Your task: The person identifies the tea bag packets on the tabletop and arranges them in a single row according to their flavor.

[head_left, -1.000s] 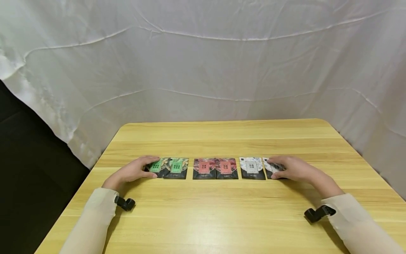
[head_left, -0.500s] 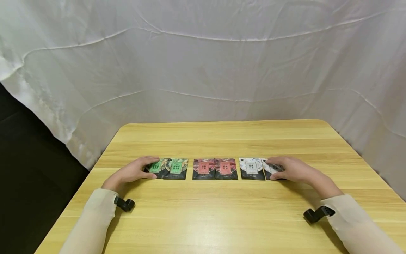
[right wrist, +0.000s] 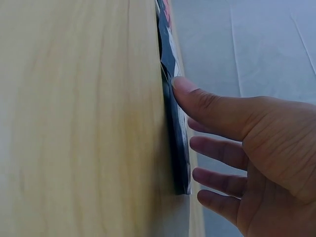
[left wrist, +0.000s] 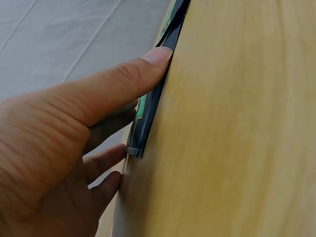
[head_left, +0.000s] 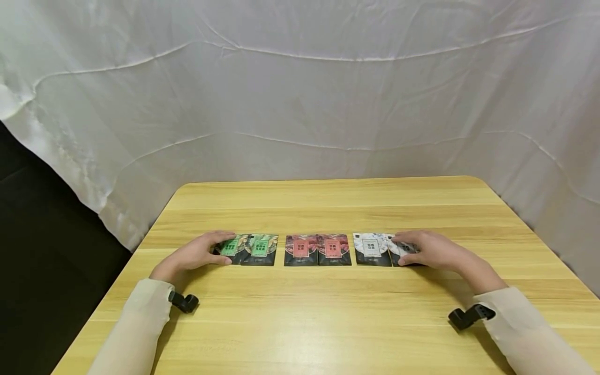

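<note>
Six flat sachets with printed fronts lie in a row, in pairs by colour. My left hand (head_left: 199, 251) rests at the outer green sachet (head_left: 229, 248), thumb on its near edge and fingers along its left side and far edge. The other green sachet (head_left: 260, 249) slightly overlaps it. At the row's right end, my right hand (head_left: 428, 250) touches the outer white sachet (head_left: 394, 247), partly hiding it. Its thumb (right wrist: 185, 85) meets the near edge in the right wrist view, fingers spread. Beside that sachet lies the other white sachet (head_left: 372, 247).
Two red sachets, a left red sachet (head_left: 301, 249) and a right red sachet (head_left: 333, 249), lie side by side mid-row. All lie on a wood-grain table (head_left: 300, 312). A pale curtain (head_left: 300, 104) hangs behind its far edge; a dark surface (head_left: 42, 271) is at left.
My right hand has nudged the outer white sachet slightly left, closing the narrow gap to its neighbour. My left hand and the other sachets have stayed put.
</note>
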